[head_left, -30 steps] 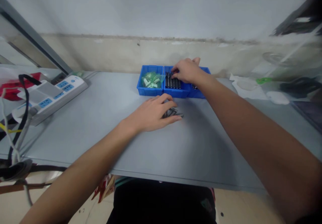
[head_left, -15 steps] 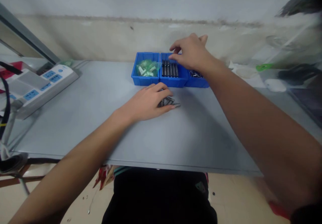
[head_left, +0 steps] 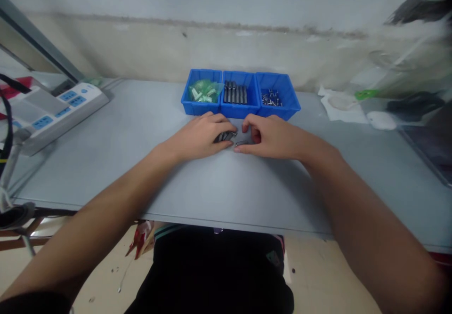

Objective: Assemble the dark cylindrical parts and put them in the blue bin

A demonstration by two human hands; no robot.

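My left hand [head_left: 209, 137] rests on the table with fingers curled around several small grey metal parts [head_left: 226, 136], partly hidden under it. Just to its right, my right hand [head_left: 273, 136] is low over the table, its thumb and index finger apart. A small slim metal part [head_left: 242, 143] lies between that thumb and the curled fingers; I see no firm grip on it. Behind the hands stand three blue bins. The left bin [head_left: 200, 110] holds a green bag with pale pieces, the middle bin [head_left: 237, 112] a row of dark bars, the right bin [head_left: 282, 111] small shiny metal pieces.
A large white power strip [head_left: 70, 111] lies at the left of the grey table [head_left: 219, 191]. To the right are white paper [head_left: 344, 107], a white mouse-shaped object [head_left: 381, 120] and a dark flat panel [head_left: 429, 144]. A wall runs behind the bins.
My right hand has come down from above the middle and right bins to the table beside my left hand. My left hand has shifted slightly left, still around the metal parts.
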